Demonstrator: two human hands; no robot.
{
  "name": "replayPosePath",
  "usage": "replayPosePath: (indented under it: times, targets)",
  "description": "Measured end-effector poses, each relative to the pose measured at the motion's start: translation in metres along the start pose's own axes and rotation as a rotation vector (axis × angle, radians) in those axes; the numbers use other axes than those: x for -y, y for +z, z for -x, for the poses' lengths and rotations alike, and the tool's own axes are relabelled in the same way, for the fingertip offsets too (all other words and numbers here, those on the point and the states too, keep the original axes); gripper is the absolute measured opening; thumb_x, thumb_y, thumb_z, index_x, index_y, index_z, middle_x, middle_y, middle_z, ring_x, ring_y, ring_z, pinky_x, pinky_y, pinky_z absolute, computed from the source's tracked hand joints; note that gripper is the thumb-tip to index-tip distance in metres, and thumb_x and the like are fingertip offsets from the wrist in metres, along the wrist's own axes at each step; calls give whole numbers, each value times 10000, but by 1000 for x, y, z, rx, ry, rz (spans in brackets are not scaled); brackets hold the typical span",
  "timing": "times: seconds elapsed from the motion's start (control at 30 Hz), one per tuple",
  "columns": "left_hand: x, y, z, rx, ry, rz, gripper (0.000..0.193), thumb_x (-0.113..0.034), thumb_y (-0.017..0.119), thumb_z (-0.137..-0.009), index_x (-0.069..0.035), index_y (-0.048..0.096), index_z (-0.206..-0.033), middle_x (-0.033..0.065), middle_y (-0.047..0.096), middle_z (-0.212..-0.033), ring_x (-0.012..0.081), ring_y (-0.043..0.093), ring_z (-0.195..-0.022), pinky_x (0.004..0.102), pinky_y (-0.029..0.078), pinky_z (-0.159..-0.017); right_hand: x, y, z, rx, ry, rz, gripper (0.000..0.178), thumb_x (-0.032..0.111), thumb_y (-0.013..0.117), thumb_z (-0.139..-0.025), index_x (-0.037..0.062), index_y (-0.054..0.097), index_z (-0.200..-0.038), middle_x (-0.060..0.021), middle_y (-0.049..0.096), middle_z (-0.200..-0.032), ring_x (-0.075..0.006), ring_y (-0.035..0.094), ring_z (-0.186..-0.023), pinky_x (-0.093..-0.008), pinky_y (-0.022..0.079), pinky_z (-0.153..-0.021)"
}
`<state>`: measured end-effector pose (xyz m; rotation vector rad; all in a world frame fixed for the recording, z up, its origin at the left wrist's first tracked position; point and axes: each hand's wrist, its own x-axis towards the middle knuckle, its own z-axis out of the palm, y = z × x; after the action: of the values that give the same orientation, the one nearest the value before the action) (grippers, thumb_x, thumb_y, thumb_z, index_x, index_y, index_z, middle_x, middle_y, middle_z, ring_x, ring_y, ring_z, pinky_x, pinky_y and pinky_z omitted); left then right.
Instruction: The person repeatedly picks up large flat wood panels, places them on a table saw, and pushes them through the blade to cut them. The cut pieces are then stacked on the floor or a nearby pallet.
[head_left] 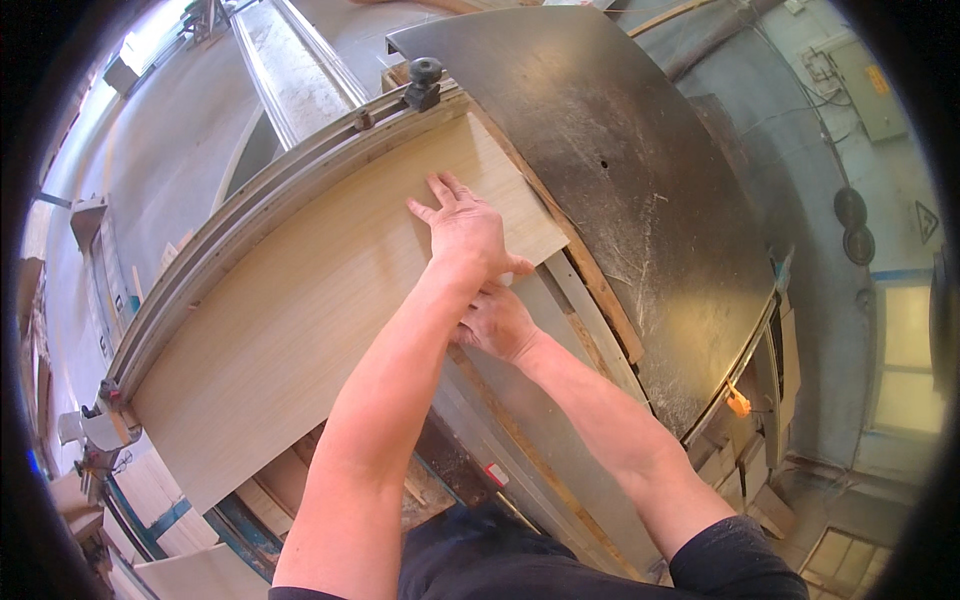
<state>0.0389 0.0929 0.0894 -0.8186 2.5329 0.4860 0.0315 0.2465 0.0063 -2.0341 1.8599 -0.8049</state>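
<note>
A large pale wooden board (pixel 300 290) lies on the saw table, its far long side along a metal fence (pixel 230 215). My left hand (pixel 462 228) rests flat on top of it near the right end, fingers spread and thumb pointing right. Just below, my right hand (pixel 497 318) is at the board's near edge, its fingers curled against that edge. The left hand and wrist partly cover the right fingers. A wooden strip (pixel 600 295) runs beside the board's right end.
A dark metal tabletop (pixel 640 190), with sawdust on it, stretches to the right. A black knob (pixel 425 78) stands on the fence's far end. A metal rail (pixel 290 65) extends away at the back. Cut wood pieces (pixel 165 500) lie at the lower left. An orange clip (pixel 738 400) hangs at the tabletop's right edge.
</note>
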Motion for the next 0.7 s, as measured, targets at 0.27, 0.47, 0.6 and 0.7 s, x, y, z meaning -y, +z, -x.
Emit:
replayPosePath:
  times: [0.27, 0.47, 0.6, 0.7]
  targets:
    - [0, -3, -1, -8, 3, -4, 1152, -781, 849, -664, 94, 649, -1386, 441, 237, -1650, 619, 137, -1564, 834, 279, -1125, -4, 3, -2, -44, -44, 56, 717, 592, 702, -889, 109, 659, -1418, -83, 594, -1504, -295, 490, -1456, -479, 368, -1241]
    - [-1, -8, -2, 10, -7, -21, 1484, -806, 860, -615, 267, 346, -1501, 435, 240, -1656, 564, 190, -1581, 775, 304, -1162, -3, -1, -5, -24, -8, 30, 722, 578, 722, -879, 116, 649, -1428, -83, 583, -1517, -296, 479, -1466, -478, 361, -1247]
    - [0, -10, -2, 4, -6, -22, 1494, -811, 857, -615, 269, 332, -1506, 437, 238, -1655, 576, 183, -1578, 781, 300, -1160, -4, -2, -6, -29, -15, 43, 717, 573, 733, -871, 114, 653, -1416, -82, 586, -1514, -299, 477, -1468, -478, 358, -1251]
    - [0, -10, -3, 13, -6, -27, 1507, -818, 853, -613, 267, 320, -1512, 435, 228, -1660, 573, 171, -1582, 783, 298, -1159, -4, -2, -6, -24, -29, 63, 716, 572, 736, -868, 112, 655, -1410, -83, 594, -1505, -300, 478, -1467, -480, 360, -1250]
